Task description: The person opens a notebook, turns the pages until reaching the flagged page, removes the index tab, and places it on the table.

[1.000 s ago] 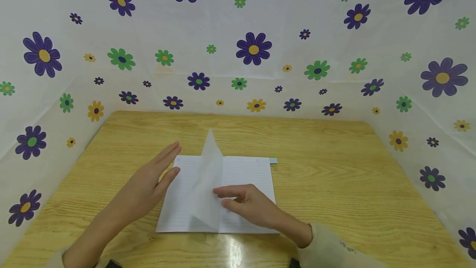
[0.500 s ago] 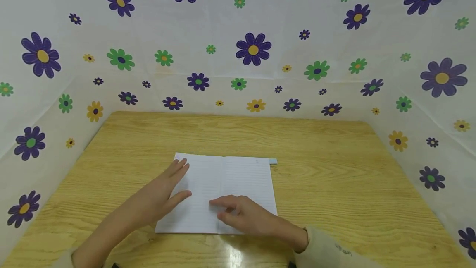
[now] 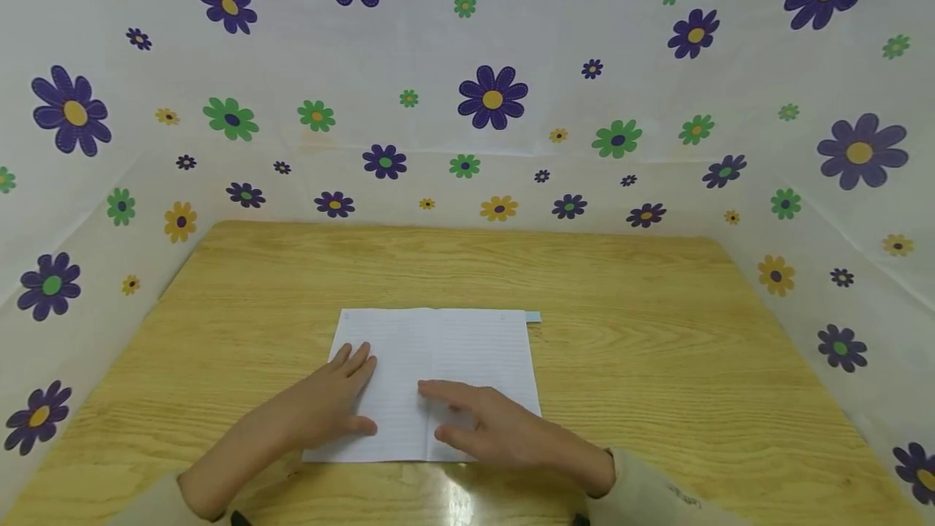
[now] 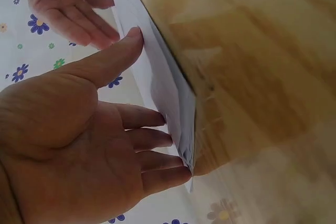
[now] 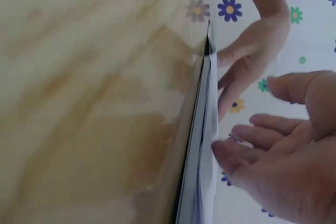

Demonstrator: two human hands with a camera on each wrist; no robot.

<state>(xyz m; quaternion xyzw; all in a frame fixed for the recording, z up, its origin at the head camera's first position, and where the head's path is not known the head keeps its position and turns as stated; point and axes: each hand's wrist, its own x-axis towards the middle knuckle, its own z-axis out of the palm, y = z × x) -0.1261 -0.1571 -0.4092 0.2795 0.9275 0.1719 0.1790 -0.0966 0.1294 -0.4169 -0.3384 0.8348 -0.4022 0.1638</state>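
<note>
An open notebook (image 3: 478, 347) with lined white pages lies flat on the table in the head view. My left hand (image 3: 325, 404) rests on its left page, fingers spread and fairly straight. In the left wrist view the fingertips and thumb of the left hand (image 4: 89, 145) touch the paper (image 4: 157, 77). Over the lower right page and the fold hovers my right hand (image 3: 504, 428), its index finger extended toward the left page and its thumb apart. The right wrist view shows the right hand (image 5: 289, 166) with nothing between thumb and fingers, close to the notebook's pages (image 5: 207, 145).
A small light-blue tab (image 3: 533, 316) sticks out at the notebook's upper right corner. The wooden table (image 3: 643, 331) is enclosed at the back and sides by white cloth (image 3: 409, 39) printed with flowers.
A page that stood upright near the fold has come down flat onto the left side. My left hand has moved nearer onto the left page; the right hand has lowered slightly.
</note>
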